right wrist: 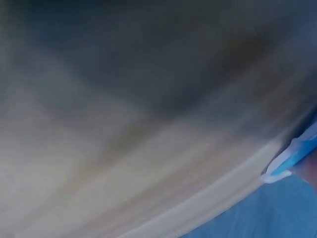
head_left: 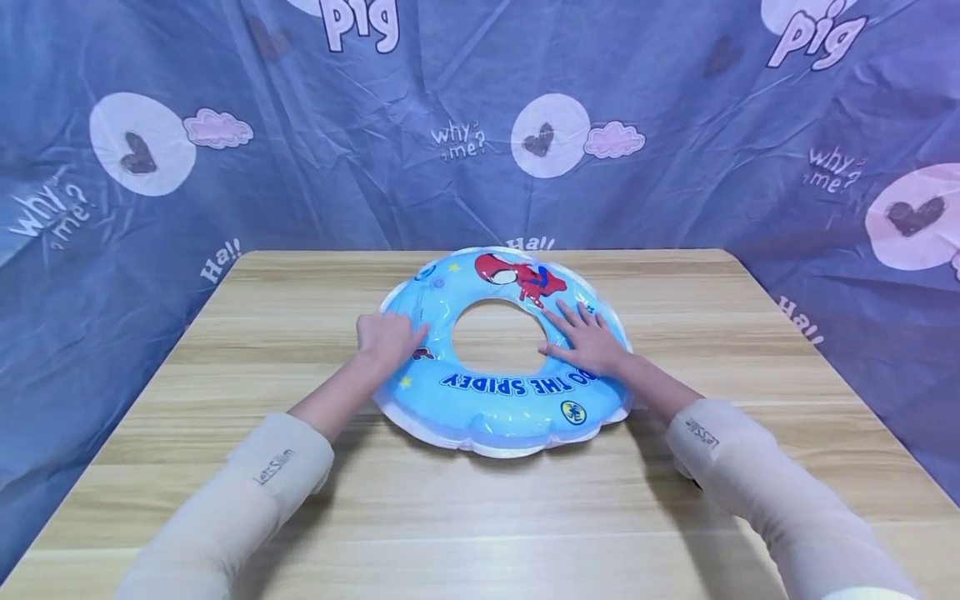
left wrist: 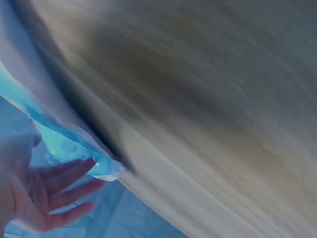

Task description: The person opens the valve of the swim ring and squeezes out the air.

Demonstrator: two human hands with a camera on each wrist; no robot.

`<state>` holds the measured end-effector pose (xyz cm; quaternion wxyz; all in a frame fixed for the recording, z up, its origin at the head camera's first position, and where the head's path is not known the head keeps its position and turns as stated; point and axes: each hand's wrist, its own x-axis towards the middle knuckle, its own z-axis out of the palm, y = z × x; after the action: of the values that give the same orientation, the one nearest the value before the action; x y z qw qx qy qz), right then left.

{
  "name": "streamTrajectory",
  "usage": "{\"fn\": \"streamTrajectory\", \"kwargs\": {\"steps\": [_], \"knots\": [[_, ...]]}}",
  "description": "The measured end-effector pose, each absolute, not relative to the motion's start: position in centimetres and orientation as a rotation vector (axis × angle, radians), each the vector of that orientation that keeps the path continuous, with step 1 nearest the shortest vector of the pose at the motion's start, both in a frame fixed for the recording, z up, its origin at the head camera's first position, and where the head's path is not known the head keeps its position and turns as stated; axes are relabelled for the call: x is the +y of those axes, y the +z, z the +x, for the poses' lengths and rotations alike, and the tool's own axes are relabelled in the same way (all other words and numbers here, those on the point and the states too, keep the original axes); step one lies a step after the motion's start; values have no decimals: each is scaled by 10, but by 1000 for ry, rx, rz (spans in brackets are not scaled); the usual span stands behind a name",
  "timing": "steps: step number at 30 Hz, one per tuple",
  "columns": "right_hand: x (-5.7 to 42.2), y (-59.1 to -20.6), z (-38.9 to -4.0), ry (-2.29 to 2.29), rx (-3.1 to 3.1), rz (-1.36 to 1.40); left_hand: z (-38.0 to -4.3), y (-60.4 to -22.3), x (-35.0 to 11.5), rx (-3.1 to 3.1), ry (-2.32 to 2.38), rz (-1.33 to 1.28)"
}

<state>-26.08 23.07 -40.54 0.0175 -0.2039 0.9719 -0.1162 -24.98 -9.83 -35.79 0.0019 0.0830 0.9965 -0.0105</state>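
Note:
A light-blue inflatable swim ring (head_left: 495,414) with a red cartoon figure and dark lettering lies on the wooden table. At its left edge is my left hand (head_left: 390,337), thumb over the top and fingers down the outer side. In the left wrist view, the fingers of the left hand (left wrist: 54,193) reach around the edge of the swim ring (left wrist: 64,144), the thumb partly hidden behind it. My right hand (head_left: 588,340) rests on the ring's right side with fingers spread. Only a sliver of the right hand (right wrist: 309,171) enters the right wrist view, beside the ring's pale edge (right wrist: 292,156).
The wooden table (head_left: 480,517) extends on all sides of the ring. Behind it hangs a blue printed cloth (head_left: 337,150) with white and pink shapes. Pale sleeves (head_left: 262,471) cover both forearms. Both wrist views are partly blurred.

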Motion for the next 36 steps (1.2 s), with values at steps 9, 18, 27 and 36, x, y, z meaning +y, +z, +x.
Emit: {"fn": "streamTrajectory", "kwargs": {"steps": [9, 18, 27, 36], "knots": [[231, -390, -281, -506, 3188, -310, -288, -381, -100, 3040, 262, 344], [225, -412, -285, -315, 3089, -147, -312, -411, -102, 3102, 303, 544], [226, -413, -287, -293, 3051, -153, -315, -414, -105, 3013, 300, 591], [226, -409, -289, -257, 2987, -137, -315, -415, -103, 2951, 255, 542]]}}
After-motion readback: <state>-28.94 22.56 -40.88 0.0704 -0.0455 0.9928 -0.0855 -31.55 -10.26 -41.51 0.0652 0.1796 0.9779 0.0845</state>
